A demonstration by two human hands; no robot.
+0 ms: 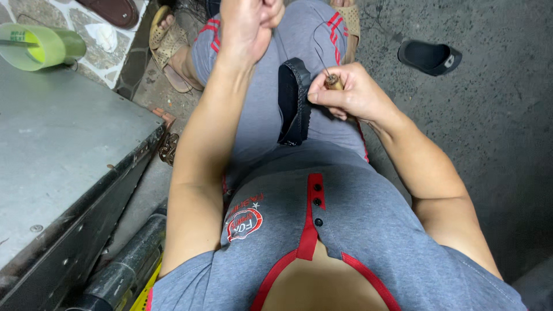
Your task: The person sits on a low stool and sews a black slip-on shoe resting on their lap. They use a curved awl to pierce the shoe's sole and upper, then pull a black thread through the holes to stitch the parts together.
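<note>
A black shoe sole (pixel 294 103) stands on edge between my knees, on my grey shorts. My right hand (pixel 351 92) is closed around a wooden-handled awl (pixel 333 82), its tip against the sole's right edge. A thin dark thread (pixel 320 49) runs up from the awl. My left hand (pixel 247 26) is raised above the sole with fingers pinched shut; it seems to pull the thread, though the thread in it is too fine to make out.
A grey metal box (pixel 69 155) stands at my left, with a green tape roll (pixel 40 46) on its far corner. A black sandal (pixel 429 56) lies on the concrete floor at the right. Tan sandals (pixel 167 46) are on my feet. A dark tube (pixel 129 265) lies below the box.
</note>
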